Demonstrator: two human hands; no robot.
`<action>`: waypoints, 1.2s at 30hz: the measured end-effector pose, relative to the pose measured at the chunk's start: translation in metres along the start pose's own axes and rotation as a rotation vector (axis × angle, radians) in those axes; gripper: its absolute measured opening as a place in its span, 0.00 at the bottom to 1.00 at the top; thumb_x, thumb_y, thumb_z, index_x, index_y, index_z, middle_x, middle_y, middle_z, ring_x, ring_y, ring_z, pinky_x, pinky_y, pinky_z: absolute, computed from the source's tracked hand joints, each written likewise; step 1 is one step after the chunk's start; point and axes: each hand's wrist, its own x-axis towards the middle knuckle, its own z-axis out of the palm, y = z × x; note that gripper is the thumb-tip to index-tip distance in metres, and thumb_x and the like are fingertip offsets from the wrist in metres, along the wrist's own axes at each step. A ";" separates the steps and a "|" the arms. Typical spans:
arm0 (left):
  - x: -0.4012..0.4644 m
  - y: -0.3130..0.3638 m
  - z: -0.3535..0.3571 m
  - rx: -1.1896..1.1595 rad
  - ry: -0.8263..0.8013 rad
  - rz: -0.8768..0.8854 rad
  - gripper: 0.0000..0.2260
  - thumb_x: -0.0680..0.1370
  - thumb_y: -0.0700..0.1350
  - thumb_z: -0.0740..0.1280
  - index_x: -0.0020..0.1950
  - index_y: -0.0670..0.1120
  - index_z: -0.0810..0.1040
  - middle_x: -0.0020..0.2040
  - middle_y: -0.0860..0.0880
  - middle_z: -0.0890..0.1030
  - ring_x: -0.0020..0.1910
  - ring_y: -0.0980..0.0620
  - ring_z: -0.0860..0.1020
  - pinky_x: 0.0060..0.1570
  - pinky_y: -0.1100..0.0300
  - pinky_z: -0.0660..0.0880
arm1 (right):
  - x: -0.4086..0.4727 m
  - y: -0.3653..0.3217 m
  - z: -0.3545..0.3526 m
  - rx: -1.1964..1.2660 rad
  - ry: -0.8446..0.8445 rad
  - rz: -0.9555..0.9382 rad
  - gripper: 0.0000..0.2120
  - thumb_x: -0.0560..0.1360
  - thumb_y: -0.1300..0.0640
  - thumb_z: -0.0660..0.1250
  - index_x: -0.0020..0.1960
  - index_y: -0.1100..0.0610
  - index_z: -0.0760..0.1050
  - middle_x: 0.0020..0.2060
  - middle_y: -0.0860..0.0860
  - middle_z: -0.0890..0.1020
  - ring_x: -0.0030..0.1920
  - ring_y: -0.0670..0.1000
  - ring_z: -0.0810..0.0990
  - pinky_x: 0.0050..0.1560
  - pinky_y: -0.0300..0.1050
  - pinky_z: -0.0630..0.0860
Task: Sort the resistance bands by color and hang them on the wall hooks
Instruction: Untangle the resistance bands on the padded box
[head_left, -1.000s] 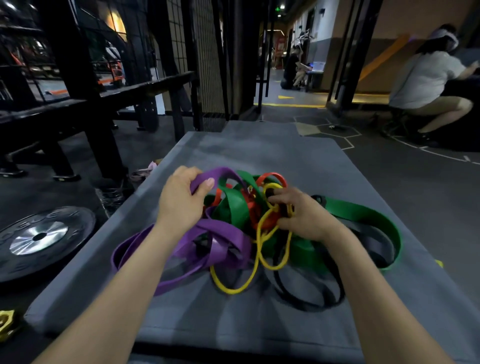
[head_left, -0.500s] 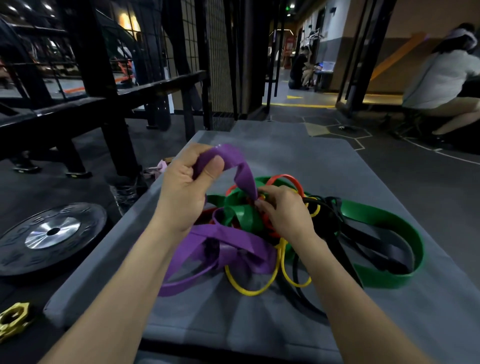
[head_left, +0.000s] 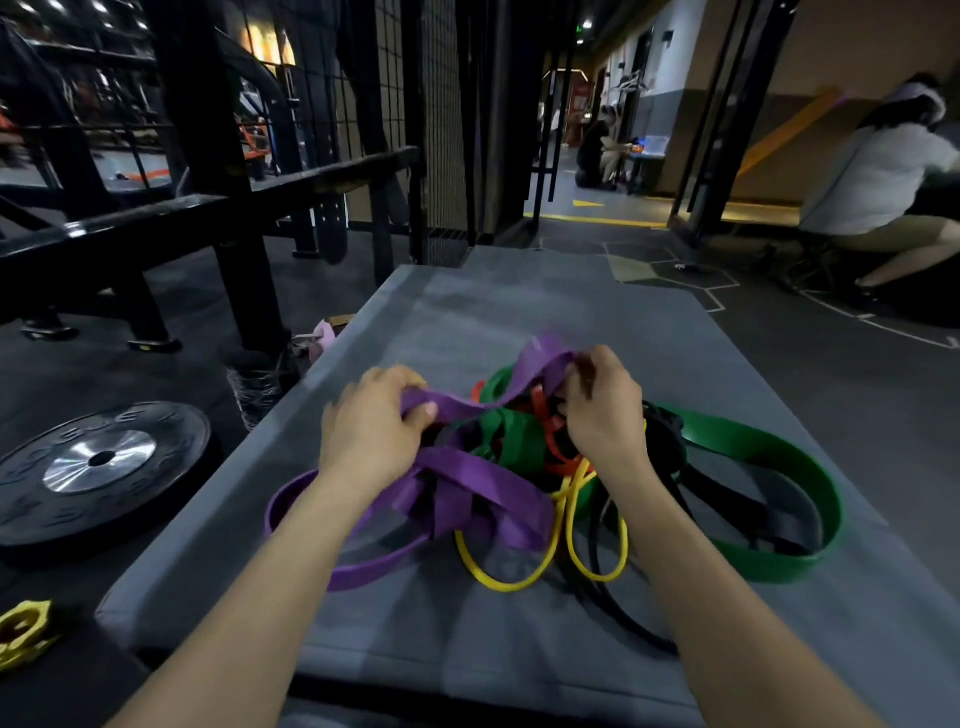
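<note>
Gym floor, dark rubber, with a black steel rack (head_left: 218, 208) on the left and a wire mesh panel (head_left: 441, 130) behind it. Grey padded mat (head_left: 467, 322) raised in the middle, holding a tangled pile of resistance bands. Black weight plate (head_left: 98, 462) flat on the floor left of the mat, a yellow hex-shaped piece (head_left: 23, 631) nearer the bottom corner. A person in a white top (head_left: 883, 171) crouches far right; another person (head_left: 597, 150) crouches down the corridor. In the pile: wide green band (head_left: 769, 457) looping out to the right, purple band (head_left: 467, 493) on the left side and partly lifted, black bands (head_left: 691, 499) under and between, yellow band (head_left: 498, 577) in thin loops at the near edge, orange-red band (head_left: 540, 410) in the middle. Left hand (head_left: 374, 431) grips a raised stretch of the purple band, fingers curled round it, thumb on top. Right hand (head_left: 602, 410) pinches the same purple band higher up, above the pile; the strip sags between the two hands. Motion blur on the fingers.
</note>
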 end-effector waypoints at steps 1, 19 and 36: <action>-0.003 0.001 0.001 0.076 -0.078 0.047 0.13 0.75 0.54 0.65 0.58 0.52 0.75 0.58 0.49 0.78 0.59 0.46 0.75 0.58 0.52 0.70 | 0.001 0.001 0.000 0.045 0.005 0.020 0.03 0.78 0.60 0.58 0.46 0.57 0.69 0.43 0.59 0.79 0.44 0.58 0.79 0.46 0.53 0.76; -0.016 0.002 0.005 -0.097 -0.123 -0.172 0.09 0.61 0.49 0.71 0.39 0.49 0.78 0.36 0.48 0.81 0.43 0.44 0.80 0.42 0.58 0.72 | -0.015 0.030 -0.001 -0.173 -0.294 -0.023 0.18 0.75 0.60 0.65 0.65 0.59 0.73 0.59 0.56 0.79 0.61 0.55 0.76 0.57 0.39 0.67; 0.038 0.049 -0.087 -0.503 -0.160 0.036 0.19 0.64 0.28 0.72 0.43 0.52 0.80 0.39 0.52 0.82 0.37 0.57 0.79 0.36 0.71 0.75 | 0.066 -0.047 -0.020 -0.314 -0.563 -0.267 0.21 0.76 0.65 0.63 0.68 0.54 0.70 0.69 0.52 0.72 0.69 0.52 0.69 0.65 0.40 0.65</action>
